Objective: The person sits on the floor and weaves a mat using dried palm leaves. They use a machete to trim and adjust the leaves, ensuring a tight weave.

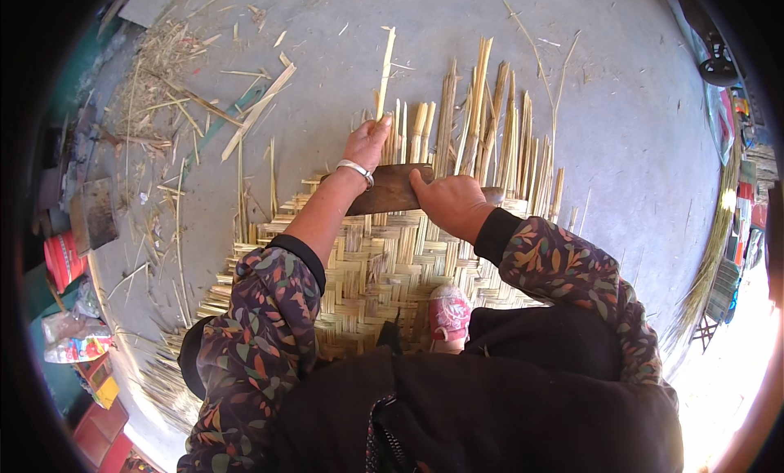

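A half-woven mat (384,261) of pale, split reed or bamboo strips lies on the floor under me, with loose strip ends (490,106) standing out along its far edge. My left hand (365,144), a silvery bangle at its wrist, pinches one pale strip (386,65) that points away from me. My right hand (453,202) is wrapped around a dark brown, flat, blade-like tool (384,190). The tool lies crosswise over the mat's far edge, its broad end to the left beneath my left wrist. Whether it is wood or metal I cannot tell.
My foot in a red-and-white shoe (449,314) rests on the mat. Split strips (257,114) and shavings (163,73) litter the grey floor at far left. A red item (64,259) and plastic bags (77,334) line the left side. A bundle of long stalks (719,236) stands at right.
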`<state>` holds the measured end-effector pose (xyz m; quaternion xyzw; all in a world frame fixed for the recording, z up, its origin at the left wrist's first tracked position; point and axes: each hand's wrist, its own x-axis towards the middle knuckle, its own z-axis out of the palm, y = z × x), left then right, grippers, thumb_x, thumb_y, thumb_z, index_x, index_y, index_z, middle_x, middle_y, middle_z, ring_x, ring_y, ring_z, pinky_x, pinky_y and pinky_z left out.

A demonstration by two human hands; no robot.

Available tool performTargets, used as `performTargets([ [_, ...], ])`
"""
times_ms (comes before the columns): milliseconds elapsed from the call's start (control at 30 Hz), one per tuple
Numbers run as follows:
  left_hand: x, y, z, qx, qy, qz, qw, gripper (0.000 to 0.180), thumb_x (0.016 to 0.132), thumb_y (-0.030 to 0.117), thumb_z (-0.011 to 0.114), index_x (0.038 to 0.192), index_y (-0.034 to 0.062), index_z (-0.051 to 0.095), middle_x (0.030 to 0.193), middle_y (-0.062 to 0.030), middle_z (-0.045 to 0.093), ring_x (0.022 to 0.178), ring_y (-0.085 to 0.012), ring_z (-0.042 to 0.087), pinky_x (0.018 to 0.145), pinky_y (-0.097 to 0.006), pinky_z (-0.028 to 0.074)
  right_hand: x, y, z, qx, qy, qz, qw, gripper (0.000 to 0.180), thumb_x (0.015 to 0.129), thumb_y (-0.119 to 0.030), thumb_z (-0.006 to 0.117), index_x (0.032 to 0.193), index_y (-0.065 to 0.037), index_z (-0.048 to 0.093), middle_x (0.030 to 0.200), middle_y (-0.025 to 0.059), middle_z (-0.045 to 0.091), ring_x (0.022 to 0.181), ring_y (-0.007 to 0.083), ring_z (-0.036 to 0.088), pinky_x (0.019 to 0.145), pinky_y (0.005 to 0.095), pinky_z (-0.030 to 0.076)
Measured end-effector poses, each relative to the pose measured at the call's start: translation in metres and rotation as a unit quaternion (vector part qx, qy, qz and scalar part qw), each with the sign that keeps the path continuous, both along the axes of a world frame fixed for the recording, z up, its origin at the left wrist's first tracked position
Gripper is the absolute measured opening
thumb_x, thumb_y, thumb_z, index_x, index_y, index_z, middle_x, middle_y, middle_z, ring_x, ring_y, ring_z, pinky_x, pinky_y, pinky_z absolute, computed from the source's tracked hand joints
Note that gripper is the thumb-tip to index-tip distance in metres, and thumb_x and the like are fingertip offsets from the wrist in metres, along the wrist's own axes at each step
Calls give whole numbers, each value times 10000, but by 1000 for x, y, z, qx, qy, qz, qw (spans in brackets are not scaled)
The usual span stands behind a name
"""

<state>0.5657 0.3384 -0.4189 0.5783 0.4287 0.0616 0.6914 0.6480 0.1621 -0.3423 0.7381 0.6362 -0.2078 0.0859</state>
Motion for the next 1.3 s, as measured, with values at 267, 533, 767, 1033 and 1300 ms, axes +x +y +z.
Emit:
performTargets([
  [267, -5, 3, 0, -46, -37, 25, 998, 510, 935, 504, 550, 1120, 35, 623, 971, -34, 675, 987, -107, 528, 949, -311, 384, -5, 3, 4, -11, 5, 0, 1000, 448, 891, -137, 510, 1318, -22, 435, 676, 104, 667, 594, 282, 675, 471, 419, 499],
  [533, -3, -15, 12, 34, -49, -38, 997, 431, 974, 461, 506, 827, 62, 580, 683, -17, 599, 641, -106, 543, 660, -263, 461, -1, -1, -12, 2, -5, -8, 1000, 432, 892, -145, 499, 1303, -25, 445, 638, 109, 650, 558, 293, 661, 461, 424, 493],
  [767, -11, -17, 13, -153, -88, 190, 966, 386, 984, 436, 498, 798, 98, 478, 595, 16, 443, 484, -119, 438, 540, -322, 456, -1, -7, -13, 16, 23, -28, 999, 342, 889, -130, 504, 1207, -5, 479, 661, 132, 657, 588, 312, 670, 468, 433, 502],
  [1033, -58, 148, 135, 1, -70, 268, 961, 888, 903, 738, 307, 1382, -4, 401, 1377, -230, 463, 1285, -299, 462, 1041, -471, 375, 29, 30, 13, -104, 65, -70, 990, 249, 884, -194, 514, 1069, -147, 673, 918, 142, 687, 866, 324, 677, 748, 474, 534],
  [1300, -152, 132, 232, 74, 43, 171, 982, 959, 887, 753, 320, 1483, 4, 261, 1516, -198, 320, 1400, -290, 318, 1125, -462, 240, 73, 87, 38, -51, 123, 49, 990, 266, 798, -283, 609, 930, -63, 679, 840, 157, 672, 830, 337, 653, 737, 449, 504],
])
